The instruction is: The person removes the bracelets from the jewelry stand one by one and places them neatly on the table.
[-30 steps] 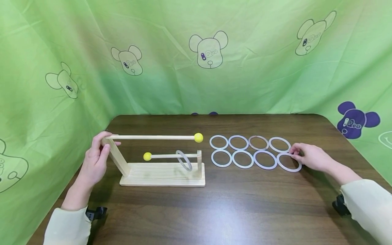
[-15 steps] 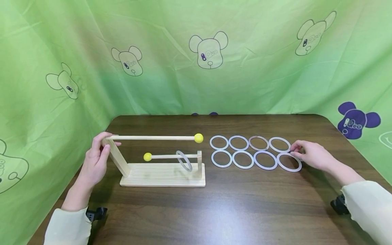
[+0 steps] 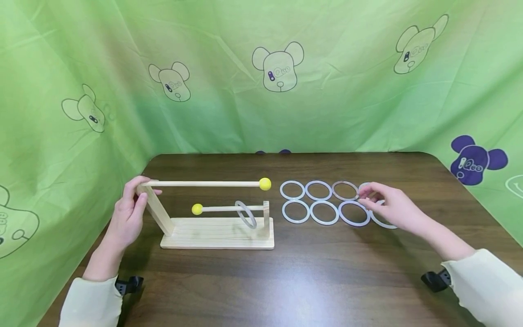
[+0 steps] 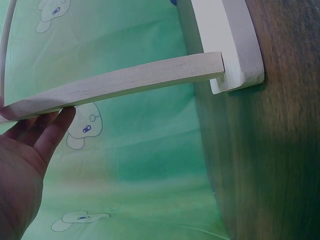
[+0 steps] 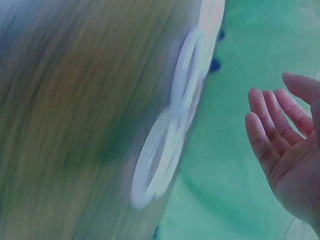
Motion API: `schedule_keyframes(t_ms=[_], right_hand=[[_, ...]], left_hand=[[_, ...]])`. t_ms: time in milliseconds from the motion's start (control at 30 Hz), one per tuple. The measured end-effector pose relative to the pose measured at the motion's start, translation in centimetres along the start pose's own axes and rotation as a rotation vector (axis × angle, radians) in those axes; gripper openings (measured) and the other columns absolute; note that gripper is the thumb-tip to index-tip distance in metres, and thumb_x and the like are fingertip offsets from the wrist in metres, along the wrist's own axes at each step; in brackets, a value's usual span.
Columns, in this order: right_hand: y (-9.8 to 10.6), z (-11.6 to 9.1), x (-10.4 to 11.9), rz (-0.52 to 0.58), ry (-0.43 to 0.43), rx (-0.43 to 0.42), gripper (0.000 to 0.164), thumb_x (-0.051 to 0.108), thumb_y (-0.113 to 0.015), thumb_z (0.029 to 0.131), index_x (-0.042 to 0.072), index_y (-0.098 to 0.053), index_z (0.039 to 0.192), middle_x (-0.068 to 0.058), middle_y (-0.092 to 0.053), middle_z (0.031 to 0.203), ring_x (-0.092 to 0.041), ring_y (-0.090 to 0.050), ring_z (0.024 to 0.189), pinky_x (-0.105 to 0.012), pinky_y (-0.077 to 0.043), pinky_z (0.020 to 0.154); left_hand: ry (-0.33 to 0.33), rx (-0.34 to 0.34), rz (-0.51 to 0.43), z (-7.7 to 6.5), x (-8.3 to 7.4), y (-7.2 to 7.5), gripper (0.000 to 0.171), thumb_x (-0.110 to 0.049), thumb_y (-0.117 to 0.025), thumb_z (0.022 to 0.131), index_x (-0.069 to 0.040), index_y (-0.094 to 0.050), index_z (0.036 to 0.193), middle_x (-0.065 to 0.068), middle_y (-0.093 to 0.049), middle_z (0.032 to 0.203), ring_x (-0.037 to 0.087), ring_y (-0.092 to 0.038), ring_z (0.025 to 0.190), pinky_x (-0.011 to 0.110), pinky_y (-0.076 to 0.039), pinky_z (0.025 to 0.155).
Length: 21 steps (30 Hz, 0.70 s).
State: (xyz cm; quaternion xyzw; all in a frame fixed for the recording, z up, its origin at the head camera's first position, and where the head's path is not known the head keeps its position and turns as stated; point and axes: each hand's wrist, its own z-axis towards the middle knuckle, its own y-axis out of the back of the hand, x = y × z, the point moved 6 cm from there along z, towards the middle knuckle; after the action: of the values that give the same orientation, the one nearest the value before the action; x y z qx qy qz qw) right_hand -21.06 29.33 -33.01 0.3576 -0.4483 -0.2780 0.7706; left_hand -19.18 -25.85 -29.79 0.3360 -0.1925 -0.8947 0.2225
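A wooden stand (image 3: pixel 216 234) has two posts, each bearing a horizontal rod tipped with a yellow ball. My left hand (image 3: pixel 127 218) grips the top of its tall left post (image 3: pixel 159 211), thumb in front and fingers behind; the left wrist view shows fingertips against the post (image 4: pixel 140 77). One pale ring (image 3: pixel 246 214) hangs on the lower rod (image 3: pixel 222 209). To the right, several flat rings (image 3: pixel 324 212) lie in two rows on the table. Over the right end of these rows hovers my right hand (image 3: pixel 392 206), partly hiding the last rings. Its fingers (image 5: pixel 272 120) are loosely bent, holding nothing.
The brown wooden table (image 3: pixel 245 286) ends at a green curtain (image 3: pixel 229 118) printed with bear heads, which hangs behind and on both sides. The upper rod (image 3: pixel 204 184) reaches right, its yellow ball (image 3: pixel 265 184) short of the rings.
My right hand has left the right edge of the last rings and moved left over them. The left hand, the stand and the rings stay in place.
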Motion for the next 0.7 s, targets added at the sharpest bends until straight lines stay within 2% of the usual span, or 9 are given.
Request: schedule_keyframes(t_ms=[233, 500, 700], right_hand=[[-2.7, 0.4, 4.3, 0.199, 0.026, 0.041, 0.017, 0.003, -0.069, 0.088, 0.006, -0.065, 0.105, -0.001, -0.066, 0.093, -0.008, -0.062, 0.078, -0.022, -0.049, 0.065], [-6.2, 0.5, 7.8, 0.373, 0.063, 0.076, 0.018, 0.003, -0.067, 0.090, 0.004, -0.064, 0.107, -0.007, -0.069, 0.097, -0.017, -0.067, 0.080, -0.026, -0.052, 0.067], [-8.4, 0.7, 10.2, 0.456, 0.103, 0.125, 0.019, 0.004, -0.067, 0.090, 0.005, -0.064, 0.109, -0.011, -0.068, 0.102, -0.014, -0.066, 0.082, -0.028, -0.053, 0.067]], left_hand=[[-0.001, 0.001, 0.004, 0.0, 0.0, 0.0, 0.034, 0.012, -0.039, 0.097, 0.003, -0.041, 0.130, 0.015, -0.067, 0.098, 0.000, -0.055, 0.105, 0.014, -0.037, 0.088], [-0.019, -0.003, -0.006, 0.0, -0.2, 0.0, 0.032, 0.009, -0.038, 0.098, 0.003, -0.042, 0.130, 0.022, -0.066, 0.096, -0.001, -0.056, 0.104, 0.015, -0.038, 0.086], [-0.014, -0.002, -0.007, 0.0, -0.1, 0.0, 0.032, 0.009, -0.038, 0.098, 0.003, -0.042, 0.130, 0.022, -0.066, 0.096, -0.001, -0.056, 0.104, 0.015, -0.038, 0.086]])
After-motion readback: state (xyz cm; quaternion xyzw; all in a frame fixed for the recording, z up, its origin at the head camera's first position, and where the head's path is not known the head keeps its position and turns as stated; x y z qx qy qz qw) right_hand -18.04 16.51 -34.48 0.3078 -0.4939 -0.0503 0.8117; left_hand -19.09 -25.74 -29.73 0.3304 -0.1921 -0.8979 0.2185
